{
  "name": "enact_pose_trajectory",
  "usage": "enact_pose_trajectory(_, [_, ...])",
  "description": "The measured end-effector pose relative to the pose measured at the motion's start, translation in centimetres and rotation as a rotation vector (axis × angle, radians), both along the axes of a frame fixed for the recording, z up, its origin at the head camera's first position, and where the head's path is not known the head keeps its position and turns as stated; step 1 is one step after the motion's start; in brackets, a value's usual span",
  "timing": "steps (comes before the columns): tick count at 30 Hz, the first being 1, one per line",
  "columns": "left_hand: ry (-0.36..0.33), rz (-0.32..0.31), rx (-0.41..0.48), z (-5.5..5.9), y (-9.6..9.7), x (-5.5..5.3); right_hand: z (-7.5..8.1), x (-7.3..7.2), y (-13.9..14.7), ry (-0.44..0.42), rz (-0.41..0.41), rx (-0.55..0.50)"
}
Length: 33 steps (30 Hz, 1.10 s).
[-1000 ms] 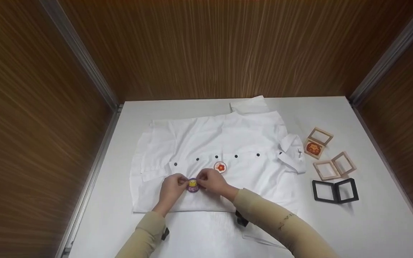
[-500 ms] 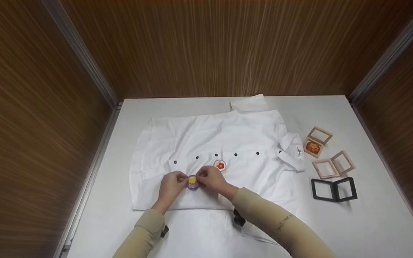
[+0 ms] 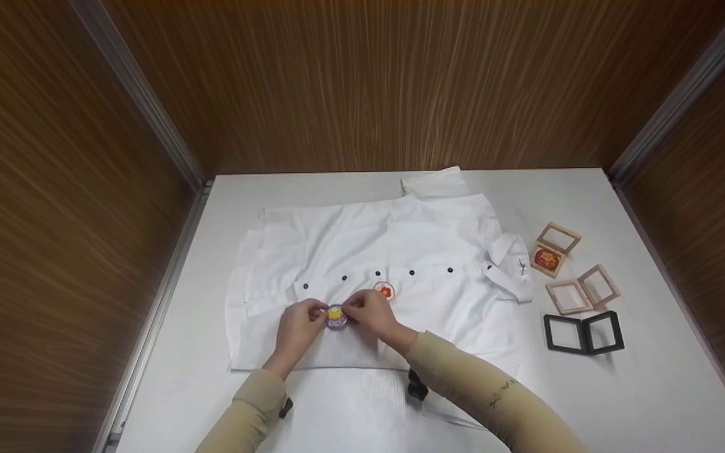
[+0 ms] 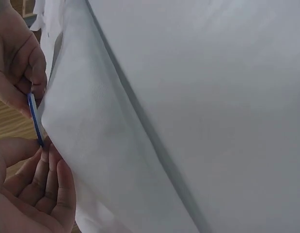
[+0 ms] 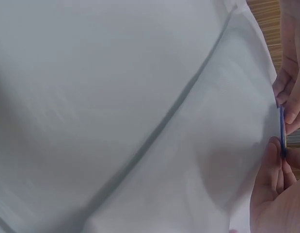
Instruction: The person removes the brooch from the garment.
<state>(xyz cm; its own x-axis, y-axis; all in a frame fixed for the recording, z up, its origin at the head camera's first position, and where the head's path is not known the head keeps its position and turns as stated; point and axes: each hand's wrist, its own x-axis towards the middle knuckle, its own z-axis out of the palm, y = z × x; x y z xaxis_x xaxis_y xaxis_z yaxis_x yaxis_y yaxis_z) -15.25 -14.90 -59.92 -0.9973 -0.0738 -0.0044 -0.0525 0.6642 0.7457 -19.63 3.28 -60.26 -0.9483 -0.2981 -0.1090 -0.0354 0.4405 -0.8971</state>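
Note:
A white shirt (image 3: 438, 239) with dark buttons lies spread on the table. Over its near half, a round purple patch with a yellow figure (image 3: 336, 318) is pinched at both sides. My left hand (image 3: 297, 328) holds its left edge between thumb and fingers; my right hand (image 3: 372, 313) grips the right edge the same way. Edge-on, the patch (image 4: 35, 119) looks thin and blue-rimmed in the left wrist view, close against the cloth. In the right wrist view the patch (image 5: 282, 130) also meets the fabric. A round white patch with a red flower (image 3: 385, 290) lies just beyond my right hand.
To the right stand a light wooden frame holding a red-orange round piece (image 3: 547, 258), an open wooden frame (image 3: 569, 297) and an open black frame (image 3: 566, 333). Wood-grain panels (image 3: 362, 88) enclose the white table (image 3: 167, 352) at the back and sides.
Both hands have shifted the purple patch slightly away from me over the shirt, and its tilt has changed a little. The grip at both edges stays the same.

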Motion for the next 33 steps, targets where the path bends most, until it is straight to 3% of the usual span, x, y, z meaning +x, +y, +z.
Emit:
enact_pose_trajectory(9, [-0.01, -0.005, 0.007, 0.53, -0.05, 0.07, 0.94, 0.13, 0.04, -0.117, -0.044, -0.083])
enact_pose_trajectory(23, [0.014, -0.018, 0.038, 0.58, 0.24, 0.7, 0.49, 0.19, 0.48, -0.085, -0.086, -0.143])
enact_pose_trajectory(33, [0.088, -0.046, 0.006, 0.3, 0.29, 0.61, 0.5, -0.03, 0.63, -0.113, -0.088, -0.146])
